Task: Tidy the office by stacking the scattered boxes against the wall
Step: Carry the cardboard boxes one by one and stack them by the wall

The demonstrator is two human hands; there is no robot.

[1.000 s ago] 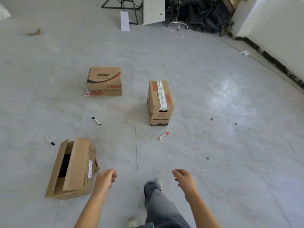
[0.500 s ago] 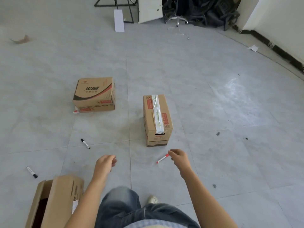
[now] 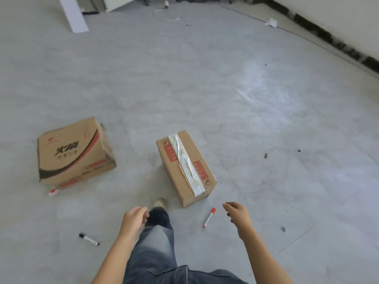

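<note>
Surface: grey tiled floor (image 3: 256, 103), scuffed, with dark spots ahead and to the right of the right hand. A white wall (image 3: 348, 15) with a dark, ragged baseboard (image 3: 336, 43) runs along the far right. A white panel (image 3: 73, 16), a loose white cable (image 3: 170, 18) and a paper scrap (image 3: 271, 22) lie far ahead of both hands.

Left hand (image 3: 134, 219): raised over the floor, fingers loosely curled, holding and touching nothing. Just to its right are the person's jeans leg (image 3: 155, 242) and shoe (image 3: 160, 202).

Right hand (image 3: 238, 214): also off the floor, fingers relaxed and slightly bent, thumb apart, empty.

Taped box (image 3: 185, 167): closed and sealed with a pale tape strip and red labels. It sits on the floor just ahead of the gap between the hands, with its near corner closer to the right hand. Neither hand touches it.

Printed box (image 3: 73, 152): on the floor ahead and to the left of the left hand, well apart from it, one side crumpled. A red-capped marker (image 3: 53, 192) pokes out at its near edge.

A red marker (image 3: 209, 217) lies between the hands, near the right one. A black marker (image 3: 89, 239) lies left of the left hand.
</note>
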